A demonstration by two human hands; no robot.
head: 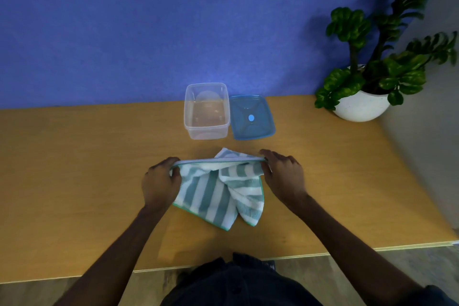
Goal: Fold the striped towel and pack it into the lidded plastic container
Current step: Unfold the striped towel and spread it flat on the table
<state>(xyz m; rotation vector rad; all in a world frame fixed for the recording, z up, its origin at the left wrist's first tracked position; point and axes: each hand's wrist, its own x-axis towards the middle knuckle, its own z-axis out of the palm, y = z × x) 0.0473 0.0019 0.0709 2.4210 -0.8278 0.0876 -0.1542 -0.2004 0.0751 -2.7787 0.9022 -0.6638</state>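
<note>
The teal-and-white striped towel hangs crumpled over the middle of the wooden table, its top edge stretched taut between my hands and its lower corners resting on the wood. My left hand pinches the left end of that edge. My right hand pinches the right end. Behind the towel stands the clear plastic container, open and with nothing inside. Its blue lid lies flat on the table just to the right of it, touching its side.
A potted green plant in a white round pot stands at the table's back right corner. A blue wall rises right behind the table. The table's front edge runs close to my body.
</note>
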